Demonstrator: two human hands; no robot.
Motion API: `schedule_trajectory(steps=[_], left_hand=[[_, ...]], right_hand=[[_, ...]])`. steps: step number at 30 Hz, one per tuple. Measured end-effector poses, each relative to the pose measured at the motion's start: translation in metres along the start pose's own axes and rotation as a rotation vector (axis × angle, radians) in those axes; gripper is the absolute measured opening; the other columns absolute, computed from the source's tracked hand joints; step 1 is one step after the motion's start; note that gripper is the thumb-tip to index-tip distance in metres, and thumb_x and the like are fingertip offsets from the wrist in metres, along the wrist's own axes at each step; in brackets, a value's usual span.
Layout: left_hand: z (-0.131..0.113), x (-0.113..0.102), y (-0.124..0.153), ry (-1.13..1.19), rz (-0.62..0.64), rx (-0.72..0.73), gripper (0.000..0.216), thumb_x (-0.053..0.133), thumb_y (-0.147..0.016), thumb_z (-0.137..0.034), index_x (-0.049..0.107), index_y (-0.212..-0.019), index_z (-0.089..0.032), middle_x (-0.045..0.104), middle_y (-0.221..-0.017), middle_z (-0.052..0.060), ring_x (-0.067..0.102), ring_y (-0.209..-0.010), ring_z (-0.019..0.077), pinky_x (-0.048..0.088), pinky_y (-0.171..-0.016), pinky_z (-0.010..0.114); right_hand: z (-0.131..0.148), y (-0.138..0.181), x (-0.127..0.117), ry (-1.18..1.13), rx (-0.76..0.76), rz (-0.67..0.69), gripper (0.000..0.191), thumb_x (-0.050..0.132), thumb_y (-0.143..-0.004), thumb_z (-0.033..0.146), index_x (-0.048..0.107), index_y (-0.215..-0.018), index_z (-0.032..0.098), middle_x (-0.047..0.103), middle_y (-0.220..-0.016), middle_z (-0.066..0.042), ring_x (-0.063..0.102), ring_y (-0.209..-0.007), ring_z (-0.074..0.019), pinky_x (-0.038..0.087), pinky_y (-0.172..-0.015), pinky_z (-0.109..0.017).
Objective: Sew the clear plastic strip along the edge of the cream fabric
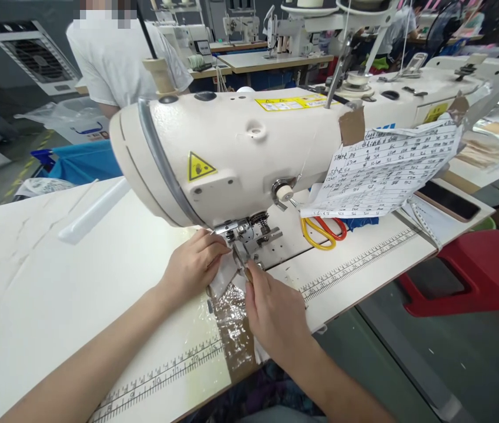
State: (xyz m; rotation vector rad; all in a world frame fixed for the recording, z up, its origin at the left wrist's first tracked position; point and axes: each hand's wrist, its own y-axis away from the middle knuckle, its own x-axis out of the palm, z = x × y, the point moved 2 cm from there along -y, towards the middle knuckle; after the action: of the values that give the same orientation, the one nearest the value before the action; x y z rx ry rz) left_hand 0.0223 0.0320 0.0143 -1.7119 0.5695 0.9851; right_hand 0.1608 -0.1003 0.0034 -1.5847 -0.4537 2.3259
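A cream sewing machine (pixel 249 147) stands on a white table (pixel 55 282). My left hand (pixel 194 267) lies beside the presser foot (pixel 244 238), its fingers curled onto a small piece of white fabric (pixel 225 279). My right hand (pixel 271 311) is just in front of the needle, fingers pinched together around a small brownish object that I cannot make out. Both hands nearly touch at the needle plate. Crinkled clear tape (pixel 231 320) covers the table edge under them.
Yellow and red-handled scissors (pixel 324 230) lie behind the machine base. A handwritten sheet (pixel 385 170) is taped to the machine arm. A phone (pixel 447 201) lies at the right, a red stool (pixel 478 273) below. A person in a white shirt (pixel 117 59) stands behind.
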Motion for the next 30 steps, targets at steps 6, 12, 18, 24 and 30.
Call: schedule_trajectory(steps=[6, 12, 18, 24, 30], left_hand=[[-0.015, -0.010, 0.006, 0.007, 0.138, 0.017, 0.029, 0.040, -0.096, -0.008, 0.067, -0.106, -0.010, 0.065, -0.104, 0.014, 0.061, -0.095, 0.0241, 0.058, -0.076, 0.039], [-0.035, -0.003, 0.003, -0.189, 0.219, -0.050, 0.036, 0.036, -0.094, -0.003, 0.068, -0.110, -0.005, 0.065, -0.110, 0.018, 0.057, -0.096, 0.0288, 0.059, -0.075, 0.043], [-0.048, -0.002, 0.008, -0.240, 0.256, -0.104, 0.038, 0.039, -0.092, -0.003, 0.063, -0.120, -0.003, 0.064, -0.122, 0.020, 0.055, -0.111, 0.0313, 0.057, -0.085, 0.044], [-0.054, -0.003, 0.017, -0.274, 0.304, -0.074, 0.044, 0.040, -0.090, -0.003, 0.058, -0.129, 0.003, 0.062, -0.132, 0.021, 0.054, -0.121, 0.0335, 0.053, -0.092, 0.045], [-0.051, -0.007, 0.018, -0.172, 0.282, -0.150, 0.043, 0.036, -0.094, -0.010, 0.060, -0.130, -0.003, 0.063, -0.134, 0.015, 0.053, -0.126, 0.0303, 0.051, -0.098, 0.046]], right_hand=[[-0.004, 0.048, -0.032, -0.323, 0.075, 0.056, 0.019, 0.041, -0.095, 0.015, 0.054, -0.109, 0.019, 0.070, -0.076, -0.002, 0.067, -0.061, -0.0171, 0.042, -0.050, -0.024], [-0.012, 0.099, -0.049, -0.480, 0.220, 0.272, 0.019, 0.037, -0.099, 0.021, 0.053, -0.110, 0.023, 0.064, -0.072, 0.001, 0.062, -0.057, -0.0154, 0.035, -0.043, -0.022], [-0.015, 0.102, -0.048, -0.535, 0.239, 0.265, 0.023, 0.036, -0.101, 0.027, 0.057, -0.109, 0.021, 0.063, -0.068, 0.001, 0.057, -0.050, -0.0136, 0.037, -0.046, -0.022], [-0.015, 0.111, -0.045, -0.536, 0.316, 0.187, 0.029, 0.038, -0.102, 0.035, 0.062, -0.110, 0.022, 0.063, -0.064, 0.001, 0.059, -0.052, -0.0154, 0.041, -0.049, -0.022], [-0.018, 0.115, -0.041, -0.564, 0.440, 0.159, 0.036, 0.042, -0.100, 0.045, 0.067, -0.107, 0.020, 0.054, -0.058, 0.002, 0.048, -0.046, -0.0140, 0.038, -0.047, -0.023]])
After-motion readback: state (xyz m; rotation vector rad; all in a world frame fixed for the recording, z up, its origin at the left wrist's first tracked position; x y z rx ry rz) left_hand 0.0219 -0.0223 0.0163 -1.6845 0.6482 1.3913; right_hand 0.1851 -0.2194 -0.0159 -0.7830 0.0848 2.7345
